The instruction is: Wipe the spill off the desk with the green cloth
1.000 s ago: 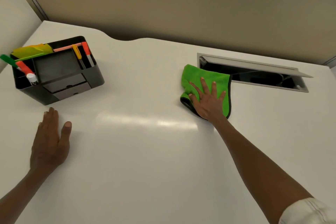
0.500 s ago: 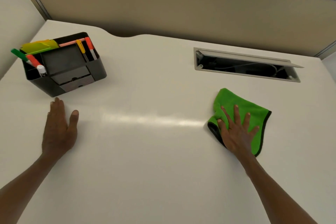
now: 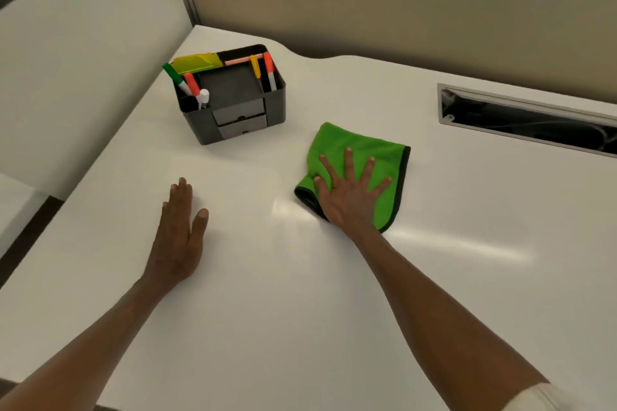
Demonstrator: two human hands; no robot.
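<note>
Flat, right hand (image 3: 350,197) splayed on soft green cloth (image 3: 374,147) (dark-edged), left hand (image 3: 178,237) open on glossy white desk (image 3: 300,310)

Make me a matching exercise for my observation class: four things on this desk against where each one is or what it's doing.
Things:
1. green cloth
2. left hand
3. black organizer
4. cable slot

States:
A. flat on bare desk
B. holds markers
C. recessed, far right
D. pressed under the right hand

Pairs: 1-D, 2-A, 3-B, 4-C
</note>
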